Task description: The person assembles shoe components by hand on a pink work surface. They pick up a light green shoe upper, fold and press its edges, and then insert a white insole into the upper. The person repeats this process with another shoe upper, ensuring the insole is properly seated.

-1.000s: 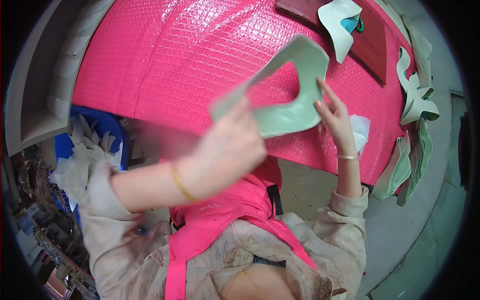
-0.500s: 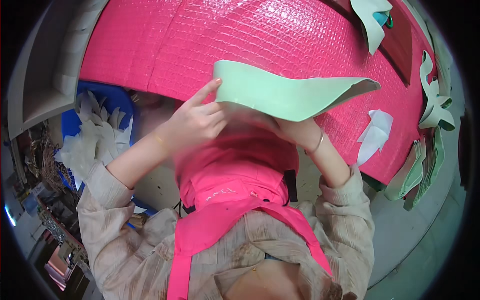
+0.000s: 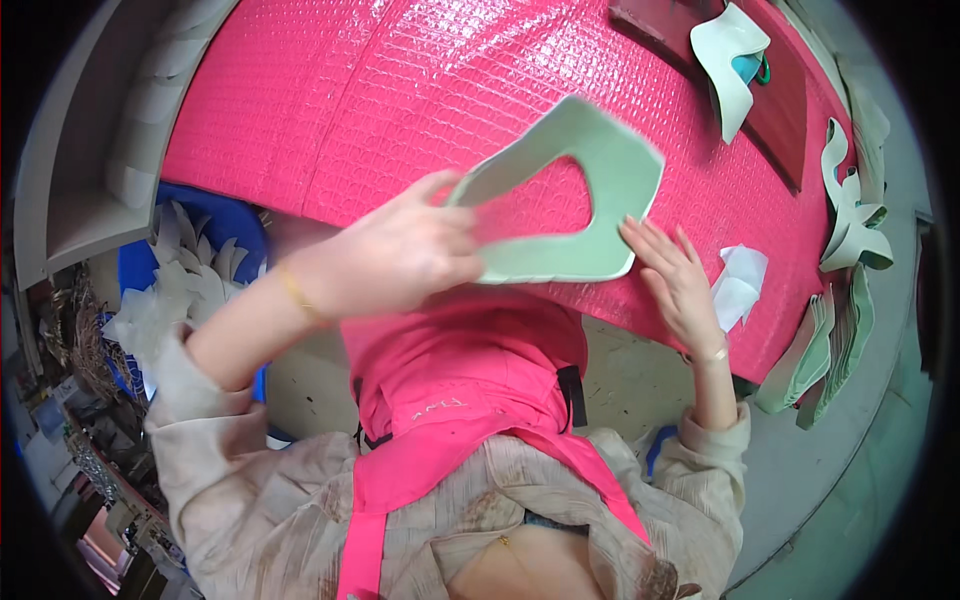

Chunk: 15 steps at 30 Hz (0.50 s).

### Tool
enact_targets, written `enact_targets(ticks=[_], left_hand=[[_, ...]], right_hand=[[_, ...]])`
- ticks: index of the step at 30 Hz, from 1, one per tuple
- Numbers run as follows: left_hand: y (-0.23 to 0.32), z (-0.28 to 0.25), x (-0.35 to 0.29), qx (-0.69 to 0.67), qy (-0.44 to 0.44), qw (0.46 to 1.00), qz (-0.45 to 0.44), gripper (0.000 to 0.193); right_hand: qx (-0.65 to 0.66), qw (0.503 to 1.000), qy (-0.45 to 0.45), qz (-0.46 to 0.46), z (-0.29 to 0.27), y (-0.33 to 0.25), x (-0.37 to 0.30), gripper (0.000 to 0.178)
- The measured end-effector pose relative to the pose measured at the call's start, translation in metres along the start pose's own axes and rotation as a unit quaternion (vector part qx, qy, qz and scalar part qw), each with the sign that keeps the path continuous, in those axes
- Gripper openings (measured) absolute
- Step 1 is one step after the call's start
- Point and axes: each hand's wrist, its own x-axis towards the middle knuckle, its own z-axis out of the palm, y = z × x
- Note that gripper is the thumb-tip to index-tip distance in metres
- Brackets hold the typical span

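Note:
A pale green, loop-shaped piece like a shoe upper (image 3: 610,205), with a rounded opening in its middle, is tilted above the near edge of the pink table. My left hand (image 3: 415,245), a little blurred, has its fingers closed around the piece's left end. Against the lower right edge, the outstretched fingers of my right hand (image 3: 675,285) touch the piece without wrapping round it. A white paper-like scrap (image 3: 740,283) lies on the table just beyond that hand.
Pink quilted sheeting (image 3: 400,110) covers the table. On the left stands a blue basin (image 3: 245,215) of white offcuts (image 3: 180,270). A dark red board (image 3: 780,110) lies at the far right, near a white curved piece (image 3: 728,75). Green folded pieces (image 3: 830,350) are stacked at the right edge.
The green piece has turned from its side so its opening now shows. My right hand has come out from beneath it to its right edge; my left hand has closed on its left end.

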Motion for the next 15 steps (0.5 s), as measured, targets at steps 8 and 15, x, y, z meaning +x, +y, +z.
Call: enact_targets(ticks=[8,15], left_hand=[[-0.039,0.010,-0.027,-0.257,0.214,0.911,-0.239,0.021],[-0.063,0.010,-0.019,-0.235,-0.004,0.860,-0.453,0.030]], right_hand=[[0.035,0.964,-0.039,-0.260,-0.007,-0.027,0.116,0.041],[-0.028,0.954,-0.043,-0.295,0.037,-0.035,0.143,0.055]])
